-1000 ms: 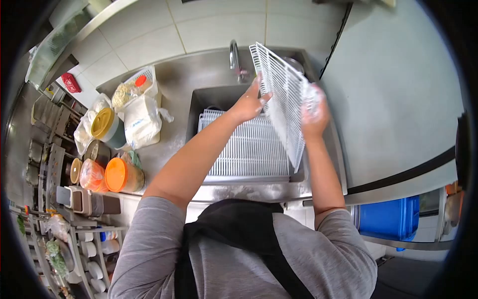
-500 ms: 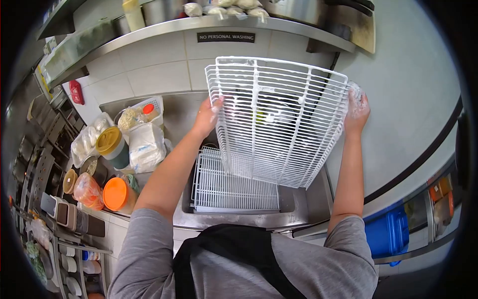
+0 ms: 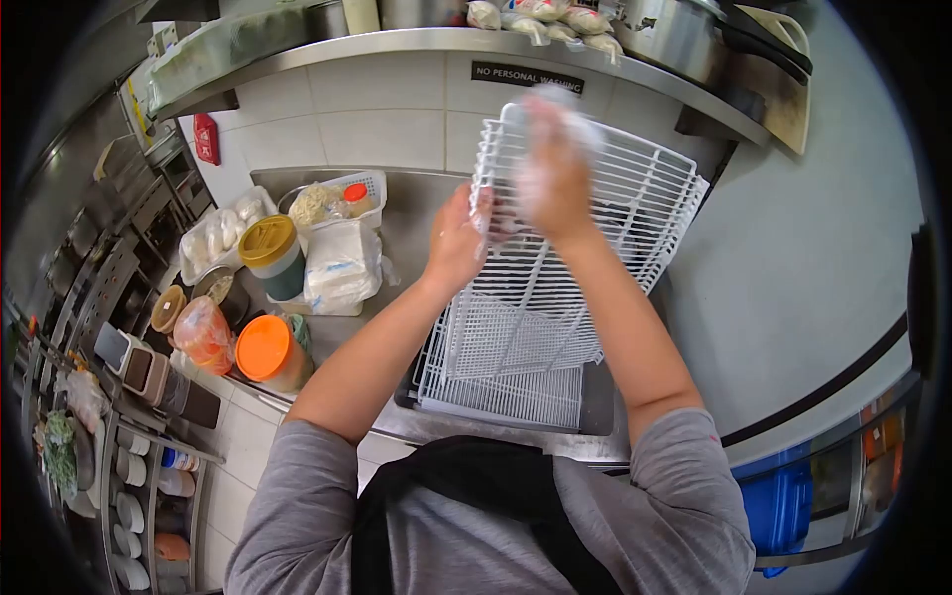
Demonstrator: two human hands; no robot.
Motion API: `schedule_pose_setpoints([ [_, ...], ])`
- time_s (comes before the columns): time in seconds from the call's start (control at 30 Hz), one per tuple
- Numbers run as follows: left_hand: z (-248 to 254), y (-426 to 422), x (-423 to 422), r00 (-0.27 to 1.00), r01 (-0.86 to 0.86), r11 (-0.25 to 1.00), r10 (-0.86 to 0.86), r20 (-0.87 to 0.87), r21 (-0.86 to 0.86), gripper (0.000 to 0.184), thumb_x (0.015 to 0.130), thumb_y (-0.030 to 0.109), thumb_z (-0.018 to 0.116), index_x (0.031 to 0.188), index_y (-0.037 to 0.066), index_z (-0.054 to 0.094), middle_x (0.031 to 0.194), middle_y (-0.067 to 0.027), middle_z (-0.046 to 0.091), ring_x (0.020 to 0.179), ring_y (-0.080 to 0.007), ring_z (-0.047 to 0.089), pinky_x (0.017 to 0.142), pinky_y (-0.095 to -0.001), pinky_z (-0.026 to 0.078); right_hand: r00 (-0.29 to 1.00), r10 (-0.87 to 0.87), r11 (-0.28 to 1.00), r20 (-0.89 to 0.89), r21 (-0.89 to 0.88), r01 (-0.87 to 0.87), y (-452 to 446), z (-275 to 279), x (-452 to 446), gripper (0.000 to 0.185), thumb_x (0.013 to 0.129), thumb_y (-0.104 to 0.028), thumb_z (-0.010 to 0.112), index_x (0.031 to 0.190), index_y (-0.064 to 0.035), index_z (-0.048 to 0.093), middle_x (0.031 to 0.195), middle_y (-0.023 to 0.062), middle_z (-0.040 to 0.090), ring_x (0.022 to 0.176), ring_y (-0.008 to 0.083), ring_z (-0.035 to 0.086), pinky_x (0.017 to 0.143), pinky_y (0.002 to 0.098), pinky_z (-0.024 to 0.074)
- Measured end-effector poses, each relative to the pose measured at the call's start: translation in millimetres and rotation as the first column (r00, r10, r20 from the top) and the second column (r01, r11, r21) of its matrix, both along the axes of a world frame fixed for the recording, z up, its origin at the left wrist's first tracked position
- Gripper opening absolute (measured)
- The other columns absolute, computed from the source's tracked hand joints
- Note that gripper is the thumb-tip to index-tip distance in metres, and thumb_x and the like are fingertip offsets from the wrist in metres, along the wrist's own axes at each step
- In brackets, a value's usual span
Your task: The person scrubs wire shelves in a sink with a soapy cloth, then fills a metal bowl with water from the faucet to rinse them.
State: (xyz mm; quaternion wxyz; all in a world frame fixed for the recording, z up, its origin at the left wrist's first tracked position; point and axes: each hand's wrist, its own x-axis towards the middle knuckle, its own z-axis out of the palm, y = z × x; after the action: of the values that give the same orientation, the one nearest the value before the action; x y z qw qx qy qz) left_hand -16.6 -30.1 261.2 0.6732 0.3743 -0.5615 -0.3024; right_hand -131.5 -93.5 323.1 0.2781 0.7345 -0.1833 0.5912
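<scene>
My left hand [image 3: 458,240] grips the left edge of a white wire rack [image 3: 635,203], its fingers wrapped round the wires. The rack stands tilted over the sink [image 3: 598,402]. My right hand [image 3: 557,193] is over the rack's upper left part and smeared by motion. White, foamy-looking material [image 3: 583,129] shows around its fingers; whether it is a sponge, a cloth or only foam I cannot make out. Beneath the held rack, a second white wire rack [image 3: 511,400] lies in the sink, partly covered by the first.
Left of the sink stand an orange-lidded tub [image 3: 266,347], a yellow-lidded container [image 3: 270,243], a white plastic-wrapped pack [image 3: 342,263] and a white basket [image 3: 375,188]. A metal shelf [image 3: 416,42] with bags and pots runs above. A pale panel [image 3: 793,258] borders the right side.
My right hand has left the rack's right edge and moved left onto its upper left part. My left hand still holds the left edge. The view has turned slightly, and less foam shows on the wires.
</scene>
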Motion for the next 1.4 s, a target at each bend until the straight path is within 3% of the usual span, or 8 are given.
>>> schedule_pose_setpoints([
  [0.2,13.8,14.2,19.3,0.998,-0.055,0.998,0.055,0.011,-0.043,0.034,0.095,0.034,0.042,0.097,0.000,0.047,0.081,-0.0091,0.060,0.067,-0.0156,0.062,0.055,-0.0276,0.050,0.957,-0.287,0.947,0.045,-0.137,0.290,-4.4,-30.8,-0.7,0.049,0.081,-0.013,0.048,0.130,-0.0079,0.043,0.108,0.0131,0.052,0.101,0.0287,0.049,0.085,0.0400,0.0389],
  [0.27,16.9,23.5,29.7,0.997,-0.068,0.996,0.065,-0.051,-0.060,0.035,0.095,0.035,0.042,0.098,0.001,0.046,0.083,-0.0095,0.059,0.069,-0.0164,0.063,0.055,-0.0275,0.051,0.979,-0.057,0.995,0.194,0.091,0.040,-47.4,-40.2,-61.0,0.048,0.080,-0.011,0.050,0.128,-0.0125,0.045,0.101,0.0126,0.055,0.091,0.0270,0.052,0.078,0.0402,0.0419],
  [0.33,25.5,39.4,39.3,0.997,-0.039,0.998,0.042,-0.064,0.042,0.036,0.094,0.036,0.043,0.100,0.001,0.045,0.088,-0.0104,0.057,0.075,-0.0184,0.064,0.058,-0.0271,0.051,0.765,-0.591,0.793,0.255,0.355,0.494,-64.5,-31.2,-106.9,0.045,0.078,-0.008,0.053,0.122,-0.0096,0.048,0.098,0.0149,0.057,0.088,0.0312,0.056,0.079,0.0419,0.0429],
  [0.5,38.9,43.1,21.5,0.990,-0.122,0.987,0.129,0.063,-0.103,0.037,0.094,0.037,0.042,0.099,0.000,0.045,0.090,-0.0108,0.056,0.081,-0.0199,0.064,0.061,-0.0274,0.052,0.827,-0.233,0.972,0.511,0.107,0.208,-55.8,-19.6,-70.5,0.040,0.082,-0.011,0.049,0.120,-0.0019,0.043,0.107,0.0209,0.055,0.098,0.0392,0.053,0.083,0.0455,0.0422],
  [0.6,42.0,47.3,27.7,0.983,-0.181,0.977,0.179,-0.031,-0.113,0.039,0.094,0.038,0.043,0.101,0.000,0.045,0.088,-0.0092,0.055,0.081,-0.0208,0.064,0.062,-0.0283,0.052,0.802,-0.395,0.824,0.448,0.559,0.094,-65.5,-25.6,-87.7,0.031,0.086,-0.012,0.042,0.113,0.0023,0.043,0.106,0.0264,0.053,0.098,0.0417,0.052,0.085,0.0464,0.0409],
  [0.93,84.2,67.3,44.2,0.955,-0.269,0.942,0.233,-0.183,-0.202,0.042,0.093,0.040,0.045,0.104,-0.001,0.044,0.092,-0.0131,0.055,0.080,-0.0245,0.064,0.061,-0.0311,0.051,0.837,-0.305,0.680,0.455,0.719,-0.143,-67.7,-324.7,-104.6,0.035,0.083,-0.010,0.047,0.113,0.0065,0.041,0.103,0.0267,0.050,0.096,0.0407,0.050,0.087,0.0442,0.0371],
  [1.23,75.4,39.8,23.9,0.957,-0.180,0.948,0.108,-0.268,-0.263,0.038,0.093,0.036,0.045,0.105,0.000,0.041,0.098,-0.0146,0.054,0.080,-0.0286,0.064,0.063,-0.0356,0.054,0.865,0.205,0.965,0.458,0.052,-0.256,-15.9,-9.7,-14.3,0.041,0.075,-0.009,0.056,0.116,-0.0044,0.049,0.107,0.0169,0.055,0.096,0.0342,0.053,0.083,0.0418,0.0416],
  [1.4,76.5,41.5,23.6,0.917,-0.263,0.939,0.173,-0.360,-0.220,0.038,0.094,0.037,0.042,0.106,0.001,0.037,0.092,-0.0252,0.059,0.076,-0.0322,0.063,0.066,-0.0381,0.053,0.949,0.305,0.940,0.079,0.134,-0.313,55.7,-113.0,62.7,0.060,0.069,-0.009,0.062,0.127,-0.0111,0.046,0.117,0.0121,0.049,0.107,0.0302,0.046,0.089,0.0449,0.0352],
])
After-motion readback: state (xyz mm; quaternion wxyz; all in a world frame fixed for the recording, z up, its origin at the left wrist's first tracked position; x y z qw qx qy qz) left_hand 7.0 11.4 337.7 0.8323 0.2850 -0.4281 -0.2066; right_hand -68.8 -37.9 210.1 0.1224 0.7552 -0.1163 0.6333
